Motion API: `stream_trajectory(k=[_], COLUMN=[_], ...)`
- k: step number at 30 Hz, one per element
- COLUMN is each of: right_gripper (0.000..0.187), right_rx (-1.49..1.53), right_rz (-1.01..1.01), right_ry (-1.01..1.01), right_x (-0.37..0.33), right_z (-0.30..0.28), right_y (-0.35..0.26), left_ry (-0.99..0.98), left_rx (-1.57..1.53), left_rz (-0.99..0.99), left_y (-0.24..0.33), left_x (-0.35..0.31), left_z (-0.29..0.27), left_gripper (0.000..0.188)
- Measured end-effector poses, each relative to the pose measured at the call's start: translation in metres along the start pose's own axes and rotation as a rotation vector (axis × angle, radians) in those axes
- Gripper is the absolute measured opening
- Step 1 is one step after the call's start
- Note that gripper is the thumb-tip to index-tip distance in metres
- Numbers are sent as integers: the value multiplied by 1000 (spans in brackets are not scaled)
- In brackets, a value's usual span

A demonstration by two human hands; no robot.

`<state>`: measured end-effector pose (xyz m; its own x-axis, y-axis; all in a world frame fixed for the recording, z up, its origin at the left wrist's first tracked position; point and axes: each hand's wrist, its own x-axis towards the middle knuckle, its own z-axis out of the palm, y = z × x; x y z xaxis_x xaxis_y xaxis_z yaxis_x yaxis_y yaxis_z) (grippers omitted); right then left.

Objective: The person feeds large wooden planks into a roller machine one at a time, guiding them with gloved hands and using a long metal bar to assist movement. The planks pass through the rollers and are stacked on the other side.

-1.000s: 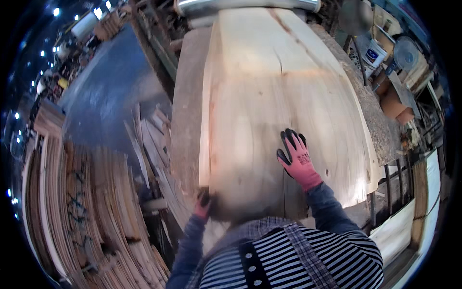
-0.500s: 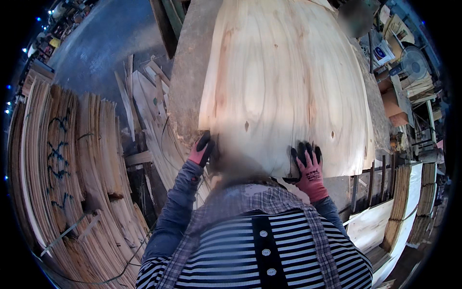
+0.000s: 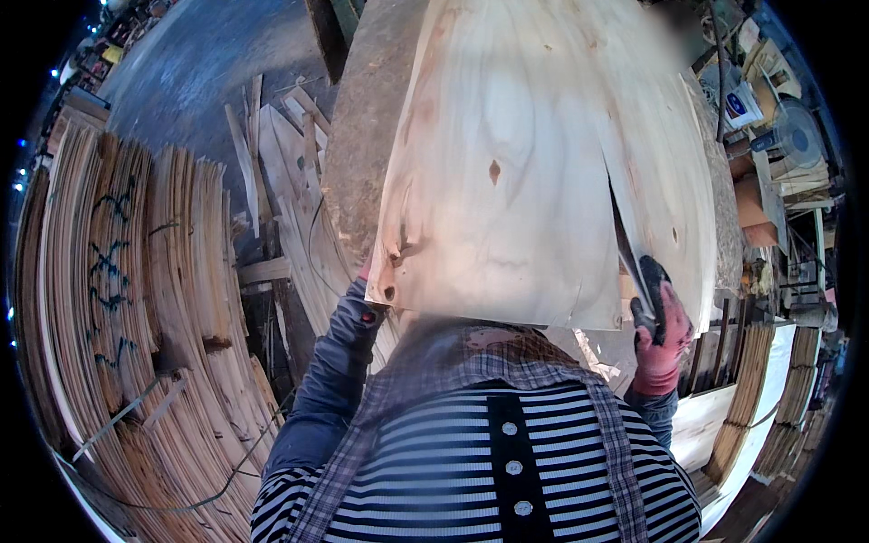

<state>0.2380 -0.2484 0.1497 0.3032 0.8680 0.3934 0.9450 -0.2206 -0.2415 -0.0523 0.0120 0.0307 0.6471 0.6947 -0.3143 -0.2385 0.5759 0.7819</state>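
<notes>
A broad, pale wood veneer sheet [image 3: 507,226] with brown knots lies in front of me on the worktable [image 3: 358,154]. A long split runs from its near edge up its right side, setting off a narrower strip [image 3: 665,199]. My right hand [image 3: 668,335], in a pink glove with black fingertips, is closed on the strip's edge beside the split, thumb and fingers on either side. Only a sliver of my left hand [image 3: 365,271] shows at the sheet's near left corner; the sheet covers its fingers.
Tall stacks of veneer [image 3: 118,290] stand at my left, tied with straps. Loose offcuts [image 3: 290,172] lean between them and the table. On the right are a fan [image 3: 798,131], a white bucket [image 3: 742,104], a cardboard box [image 3: 756,210] and bundled sheets [image 3: 751,389].
My right hand has moved right, from lying spread on the veneer to gripping the strip's edge. The split gapes wide now. The sheet's left corner has come over my left hand.
</notes>
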Motion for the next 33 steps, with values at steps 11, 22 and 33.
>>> stream_trajectory(k=[11,22,33], right_gripper=[63,84,72], right_rx=[149,328,646], right_rz=[22,37,198], right_ry=[-78,-421,517], right_x=[30,-10,17], right_z=[-23,25,-20], right_y=[-19,5,-1], left_ry=[-208,79,-116], left_rx=[-412,344,828], left_rz=[400,41,227], left_y=[-23,-45,-8], left_x=[4,9,59], left_z=[11,35,51], left_gripper=[44,44,43])
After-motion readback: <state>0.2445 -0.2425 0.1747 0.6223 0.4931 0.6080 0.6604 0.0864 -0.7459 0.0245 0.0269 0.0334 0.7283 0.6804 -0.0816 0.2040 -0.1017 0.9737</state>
